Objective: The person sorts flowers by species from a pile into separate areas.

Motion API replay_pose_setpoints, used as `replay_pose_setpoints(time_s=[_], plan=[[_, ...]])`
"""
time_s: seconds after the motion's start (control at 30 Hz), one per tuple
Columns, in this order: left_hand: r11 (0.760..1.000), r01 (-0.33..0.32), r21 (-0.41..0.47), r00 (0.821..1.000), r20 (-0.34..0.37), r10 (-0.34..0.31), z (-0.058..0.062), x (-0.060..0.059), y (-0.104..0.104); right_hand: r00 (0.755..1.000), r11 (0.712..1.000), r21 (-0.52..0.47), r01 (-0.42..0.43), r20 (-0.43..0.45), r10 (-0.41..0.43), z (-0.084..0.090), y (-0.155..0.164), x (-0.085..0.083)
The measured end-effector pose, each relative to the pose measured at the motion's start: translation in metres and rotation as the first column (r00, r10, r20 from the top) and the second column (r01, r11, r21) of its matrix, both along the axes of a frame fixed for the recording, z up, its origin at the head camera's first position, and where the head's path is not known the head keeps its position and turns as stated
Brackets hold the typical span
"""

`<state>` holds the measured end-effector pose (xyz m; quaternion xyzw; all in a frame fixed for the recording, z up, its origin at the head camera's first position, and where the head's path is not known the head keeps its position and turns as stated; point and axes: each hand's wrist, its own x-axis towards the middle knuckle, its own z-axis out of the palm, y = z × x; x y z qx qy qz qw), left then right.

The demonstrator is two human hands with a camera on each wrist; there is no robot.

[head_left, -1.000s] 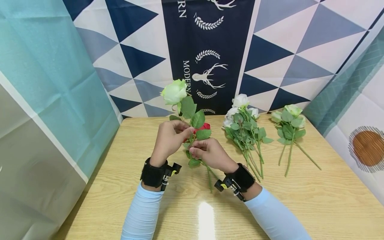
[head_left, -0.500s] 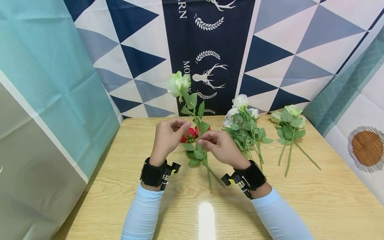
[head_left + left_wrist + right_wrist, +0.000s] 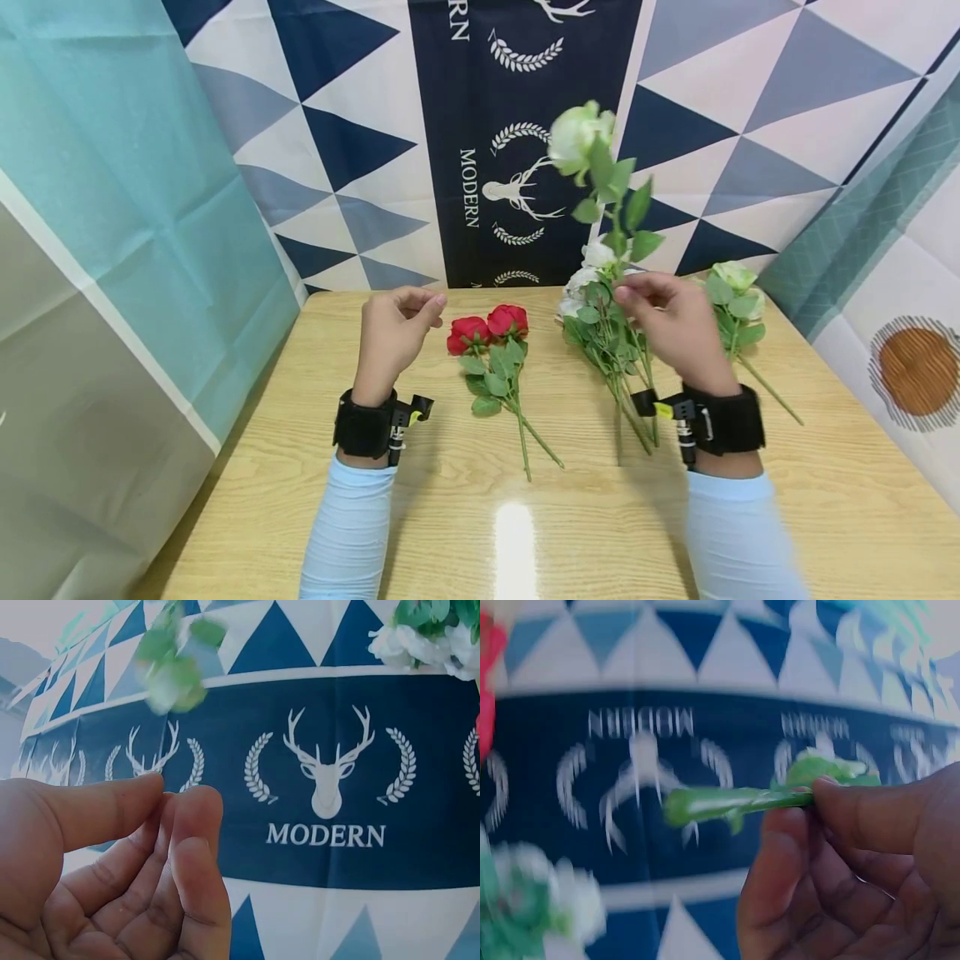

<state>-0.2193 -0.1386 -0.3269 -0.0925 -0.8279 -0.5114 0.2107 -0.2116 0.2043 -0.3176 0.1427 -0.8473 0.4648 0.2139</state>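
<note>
My right hand (image 3: 673, 329) pinches the stem of a pale green-white rose (image 3: 576, 140) between thumb and fingertips. The rose stands upright in the air, overlapping the white roses behind it. In the right wrist view its green stem (image 3: 720, 804) juts out from the pinch, its end toward the camera. My left hand (image 3: 397, 329) hovers left of two red roses (image 3: 469, 335) and holds nothing. The left wrist view shows its thumb tip close to the forefinger, the other fingers loosely curled. The red roses lie on the table with their stems crossed.
White roses (image 3: 573, 292) lie in a bunch on the wooden table (image 3: 360, 517), right of the red ones. Farther right, pale green roses (image 3: 733, 275) lie partly behind my right hand. A patterned cloth (image 3: 360, 158) hangs along the table's back edge.
My left hand has let go of the pale green-white rose and drawn back left. My right hand has carried the rose up and right, uncovering the red roses.
</note>
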Motion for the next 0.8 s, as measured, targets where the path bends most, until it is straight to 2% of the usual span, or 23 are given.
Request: replay_pose_setpoints(time_s=[0.17, 0.37, 0.5, 0.63, 0.8], plan=[[1.000, -0.011, 0.026, 1.000, 0.008, 0.011, 0.001, -0.001, -0.004, 0.987, 0.984, 0.089, 0.155, 0.039, -0.159, -0.003, 0.051, -0.006], [0.999, -0.013, 0.036, 1.000, 0.010, 0.013, 0.003, -0.003, -0.005, 0.940, 0.941, 0.199, 0.273, 0.152, -0.305, -0.017, 0.111, -0.008], [0.999, -0.036, 0.022, 0.999, -0.002, 0.036, 0.002, -0.004, -0.008, 0.901, 0.927, 0.213, 0.309, 0.246, -0.357, -0.034, 0.142, -0.009], [0.995, -0.095, 0.005, 0.995, -0.031, 0.095, 0.000, -0.006, -0.014, 0.865, 0.908, 0.277, 0.314, 0.312, -0.394, -0.050, 0.166, -0.008], [0.992, -0.129, 0.009, 0.990, -0.047, 0.130, -0.001, -0.006, -0.019, 0.840, 0.885, 0.369, 0.285, 0.349, -0.416, -0.066, 0.192, -0.004]])
